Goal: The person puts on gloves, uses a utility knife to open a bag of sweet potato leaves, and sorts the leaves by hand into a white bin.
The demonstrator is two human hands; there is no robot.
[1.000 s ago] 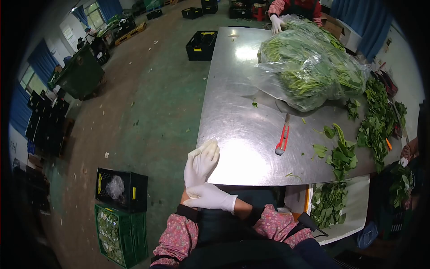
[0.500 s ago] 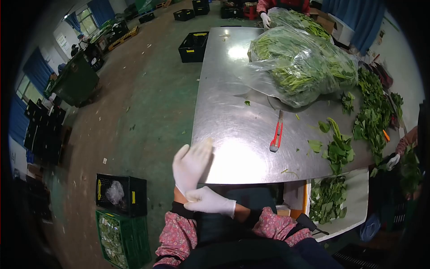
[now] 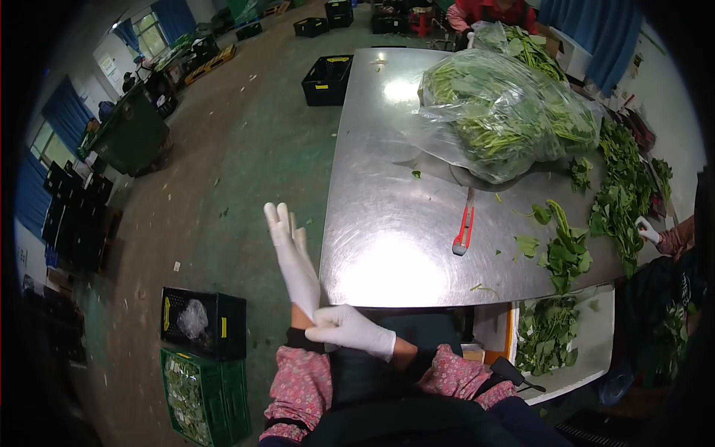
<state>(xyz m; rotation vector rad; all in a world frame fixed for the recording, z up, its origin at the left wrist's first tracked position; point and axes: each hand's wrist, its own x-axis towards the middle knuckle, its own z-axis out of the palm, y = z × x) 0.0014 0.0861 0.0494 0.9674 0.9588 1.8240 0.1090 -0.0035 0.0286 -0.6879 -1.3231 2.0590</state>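
Note:
My left hand (image 3: 293,257), in a white glove, is raised beside the table's near left corner with its fingers stretched out and nothing in them. My right hand (image 3: 354,332), gloved too, pinches the cuff of the left glove at the wrist. On the steel table (image 3: 365,194) lies a red utility knife (image 3: 463,227), apart from both hands. Behind it rests a large clear plastic bag (image 3: 506,112) full of leafy green stems. A small bunch of leafy greens (image 3: 566,253) is near the table's front right.
Below the table's edge is a white foam box (image 3: 596,328) of greens. Black (image 3: 223,328) and green (image 3: 223,395) crates stand on the floor at left. One co-worker (image 3: 491,13) is at the far end; another's gloved hand (image 3: 648,229) touches a pile of greens (image 3: 622,179) at right.
My left hand has turned and moved slightly left and up, fingers stretched further. My right hand keeps its hold at the left wrist. The right-side co-worker's hand has moved up to the greens.

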